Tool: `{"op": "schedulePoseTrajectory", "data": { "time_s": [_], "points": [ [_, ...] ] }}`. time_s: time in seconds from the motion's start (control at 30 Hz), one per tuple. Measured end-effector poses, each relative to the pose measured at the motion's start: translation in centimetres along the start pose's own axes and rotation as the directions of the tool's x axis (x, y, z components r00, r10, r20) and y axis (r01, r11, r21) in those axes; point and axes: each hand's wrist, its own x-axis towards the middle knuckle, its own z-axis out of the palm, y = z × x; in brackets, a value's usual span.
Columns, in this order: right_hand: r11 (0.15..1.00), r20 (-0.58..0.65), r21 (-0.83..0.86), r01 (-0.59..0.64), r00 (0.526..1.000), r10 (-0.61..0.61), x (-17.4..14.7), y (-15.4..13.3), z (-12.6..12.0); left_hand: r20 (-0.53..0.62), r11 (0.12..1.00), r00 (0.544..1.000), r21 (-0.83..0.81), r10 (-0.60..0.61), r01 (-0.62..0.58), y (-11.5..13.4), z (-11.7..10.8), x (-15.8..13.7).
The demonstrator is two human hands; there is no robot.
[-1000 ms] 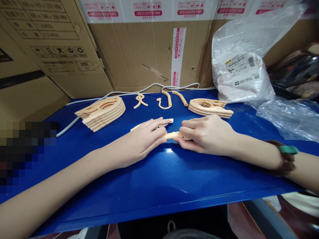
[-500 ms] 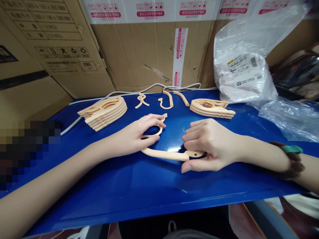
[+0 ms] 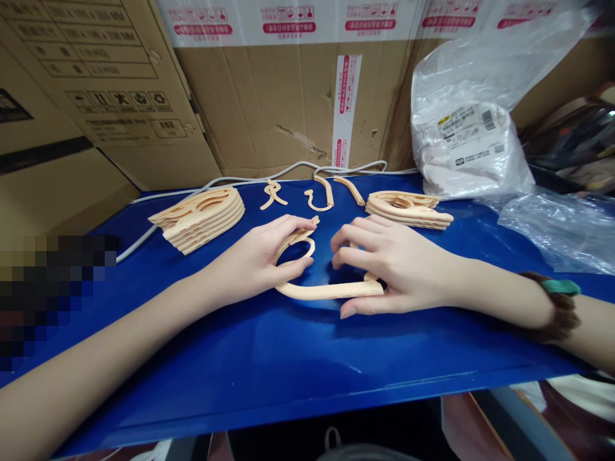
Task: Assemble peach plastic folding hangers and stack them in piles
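A beige plastic folding hanger [image 3: 321, 292] lies low over the blue table, its curved arm stretching from hand to hand. My left hand [image 3: 271, 255] is closed around its left side, with the thumb and fingers bent about an oval loop. My right hand [image 3: 391, 262] covers the hanger's right end, which rests in the crook of the thumb; the fingers are curled and a little spread. Part of a beige piece shows beneath that palm, mostly hidden. Behind the hands lie a crossed beige piece [image 3: 273, 194], a beige hook [image 3: 323, 197] and a short beige bar [image 3: 350, 190].
Stacks of hanger parts stand at the left [image 3: 204, 218] and right [image 3: 408, 210] on the blue table [image 3: 288, 371]. A white cable [image 3: 283, 169] runs along the back, before a cardboard box [image 3: 259, 109]. A clear plastic bag [image 3: 473, 141] is at the back right.
My right hand has shifted slightly left and its fingers have loosened and spread. The hanger's arm has tilted up a little at its right end. My left hand keeps its hold.
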Motion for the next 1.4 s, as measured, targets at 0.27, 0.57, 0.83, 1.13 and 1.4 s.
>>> {"op": "schedulePoseTrajectory", "data": {
  "time_s": [0.27,0.57,0.83,1.13,1.4],
  "points": [
    [0.997,0.014,-0.007,-0.083,0.996,0.083,-0.2,-0.1,-0.2,0.009,0.999,1.0,0.041,0.002,-0.002,0.3,-0.1,-0.3],
    [0.834,0.036,0.549,-0.049,0.999,0.034,0.2,-1.9,0.0,0.023,0.989,0.998,0.133,-0.062,0.058,0.7,-0.1,-0.3],
    [0.758,0.024,0.647,-0.079,0.996,0.084,-0.1,-2.0,-0.2,0.012,0.983,0.997,0.17,-0.078,0.075,0.8,0.0,-0.3],
    [0.815,0.052,0.562,-0.14,0.99,0.134,-0.3,-0.9,0.6,0.034,0.981,0.999,0.191,-0.041,0.033,0.4,0.0,-0.3],
    [0.895,0.016,0.433,-0.104,0.994,0.108,0.1,-0.2,0.8,0.064,0.997,0.996,0.042,-0.06,0.057,0.2,0.1,-0.1]
  ]
}}
